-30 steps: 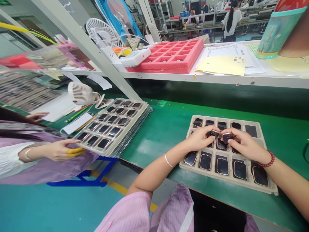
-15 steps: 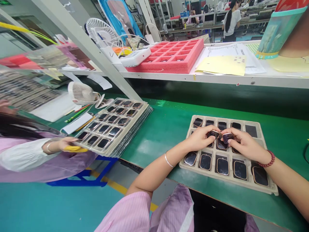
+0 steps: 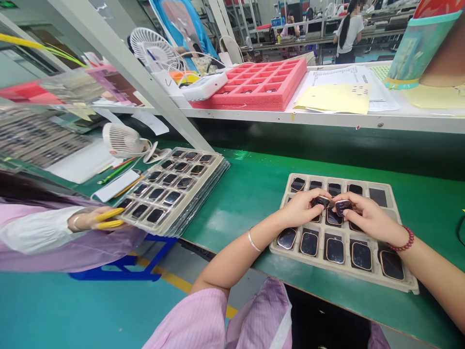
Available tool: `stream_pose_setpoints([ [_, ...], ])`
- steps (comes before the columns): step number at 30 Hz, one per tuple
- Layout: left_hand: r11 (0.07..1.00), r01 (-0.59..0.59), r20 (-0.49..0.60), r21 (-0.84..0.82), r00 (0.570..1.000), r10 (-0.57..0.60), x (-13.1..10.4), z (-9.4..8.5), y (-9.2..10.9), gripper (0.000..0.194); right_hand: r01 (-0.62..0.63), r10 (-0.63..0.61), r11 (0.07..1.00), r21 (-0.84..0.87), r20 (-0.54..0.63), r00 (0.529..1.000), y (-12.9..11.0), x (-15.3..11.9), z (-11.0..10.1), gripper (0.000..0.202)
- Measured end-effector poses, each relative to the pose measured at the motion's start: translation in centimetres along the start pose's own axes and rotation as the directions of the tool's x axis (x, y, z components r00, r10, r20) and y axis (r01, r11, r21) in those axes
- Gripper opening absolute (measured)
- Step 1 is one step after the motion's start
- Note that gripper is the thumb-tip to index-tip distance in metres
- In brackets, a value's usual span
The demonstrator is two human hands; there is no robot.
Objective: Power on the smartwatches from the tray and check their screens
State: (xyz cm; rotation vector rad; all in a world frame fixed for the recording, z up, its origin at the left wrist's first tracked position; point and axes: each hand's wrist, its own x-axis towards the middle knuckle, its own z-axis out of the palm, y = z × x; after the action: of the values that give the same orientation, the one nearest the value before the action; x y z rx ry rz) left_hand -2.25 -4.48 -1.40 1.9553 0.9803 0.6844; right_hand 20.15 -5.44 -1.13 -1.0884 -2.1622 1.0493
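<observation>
Over a beige tray (image 3: 339, 270), my left hand (image 3: 300, 209) pinches a dark, gold-rimmed watch face (image 3: 321, 200) between thumb and fingers. Close beside it, my right hand (image 3: 374, 220) grips a second watch face (image 3: 343, 208), its dark glass tilted towards me. The two pieces are held nearly edge to edge; whether they touch I cannot tell. Below them, several more watch faces (image 3: 334, 250) lie in the tray's pockets. Both hands partly cover the middle row.
Left of my tray stands a stack of trays (image 3: 196, 194) with watch faces on top. A co-worker's hand (image 3: 85, 220) with yellow finger covers is at its near corner. A small fan (image 3: 121, 139) stands behind. Above runs a shelf (image 3: 327, 116) bearing a pink foam tray (image 3: 250, 102).
My hands and the two watch faces have stayed in place. The co-worker's hand has shifted slightly, and its yellow-covered fingers are now spread apart.
</observation>
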Motion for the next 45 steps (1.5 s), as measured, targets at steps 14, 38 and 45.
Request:
stream_pose_setpoints([
  [14, 1.0, 0.002, 0.004, 0.007, 1.0, -0.002, 0.01, -0.02, -0.02, 0.033, -0.003, 0.004, 1.0, -0.02, 0.003, 1.0, 0.01, 0.02, -0.09, 0.035],
  [38, 1.0, -0.003, 0.001, 0.001, 1.0, 0.003, 0.09, -0.06, 0.04, 0.033, -0.002, 0.002, 1.0, 0.0, -0.002, 1.0, 0.06, 0.07, -0.05, 0.035],
  [45, 0.985, 0.007, -0.021, -0.173, 1.0, -0.011, 0.16, 0.15, -0.5, 0.033, -0.053, 0.052, 0.99, 0.131, 0.008, 0.999, -0.15, -0.01, -0.01, 0.03],
])
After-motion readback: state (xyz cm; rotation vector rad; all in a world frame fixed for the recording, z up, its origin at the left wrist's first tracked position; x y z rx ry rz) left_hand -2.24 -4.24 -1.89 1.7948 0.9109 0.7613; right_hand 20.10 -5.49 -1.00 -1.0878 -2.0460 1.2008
